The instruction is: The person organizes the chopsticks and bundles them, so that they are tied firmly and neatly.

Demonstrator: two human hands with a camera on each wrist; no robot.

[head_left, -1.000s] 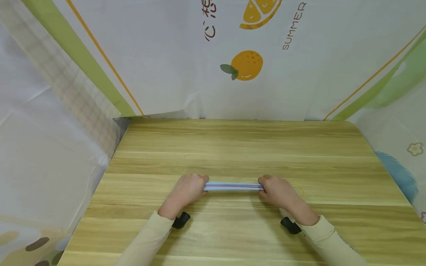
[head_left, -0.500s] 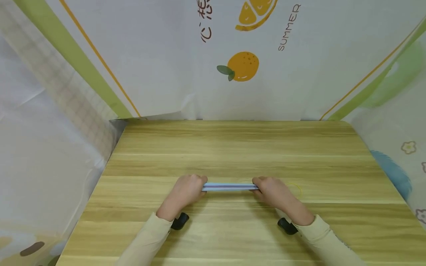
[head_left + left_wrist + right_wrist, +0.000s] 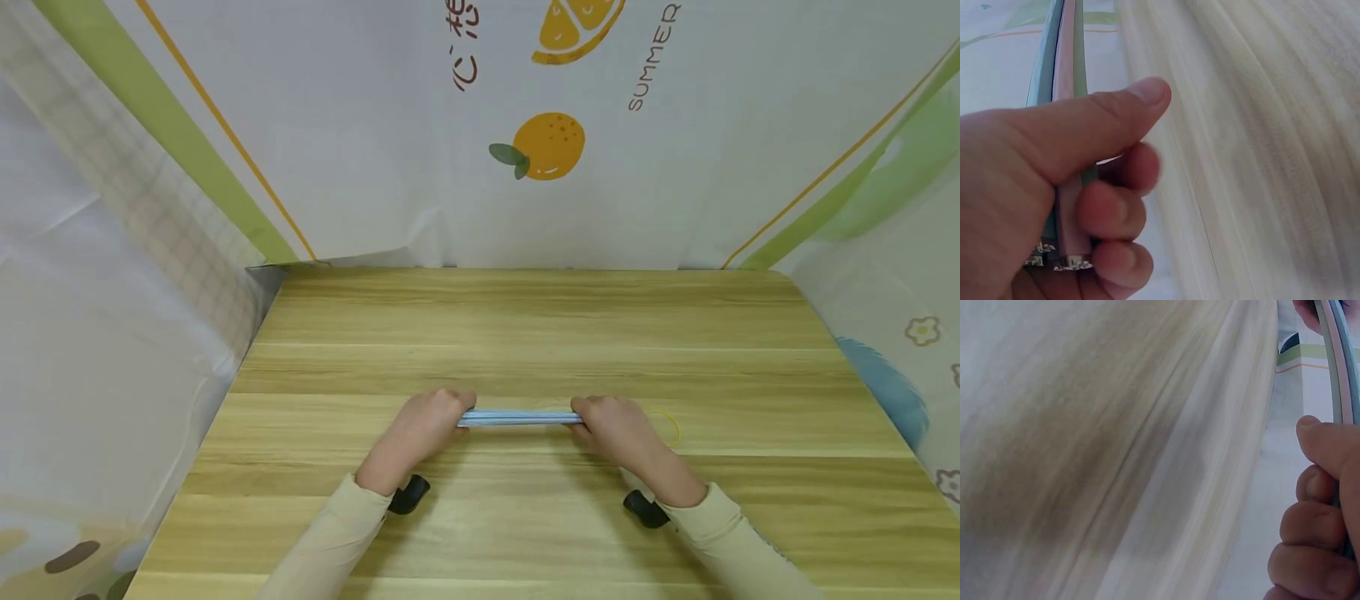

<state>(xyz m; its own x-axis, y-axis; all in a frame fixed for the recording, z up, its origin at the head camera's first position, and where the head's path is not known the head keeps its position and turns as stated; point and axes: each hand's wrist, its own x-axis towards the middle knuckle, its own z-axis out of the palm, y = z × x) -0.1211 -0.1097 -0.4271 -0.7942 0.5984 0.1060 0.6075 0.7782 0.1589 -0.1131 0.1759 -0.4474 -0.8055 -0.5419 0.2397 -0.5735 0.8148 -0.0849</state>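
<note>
Both hands clamp one bundle of thin pastel sticks (image 3: 520,417) (blue, pink and green strips in the wrist views), held level just above the wooden tabletop (image 3: 525,333). The left hand (image 3: 422,427) curls thumb and fingers (image 3: 1116,212) round its left end; the right hand (image 3: 617,427) wraps the right end, fingers (image 3: 1310,525) folded over it. A thin yellow rubber band (image 3: 670,423) lies just right of the right hand. Beyond the hands, the backdrop (image 3: 375,167) reads "SUMMER" (image 3: 654,57) beside a printed orange (image 3: 547,146).
</note>
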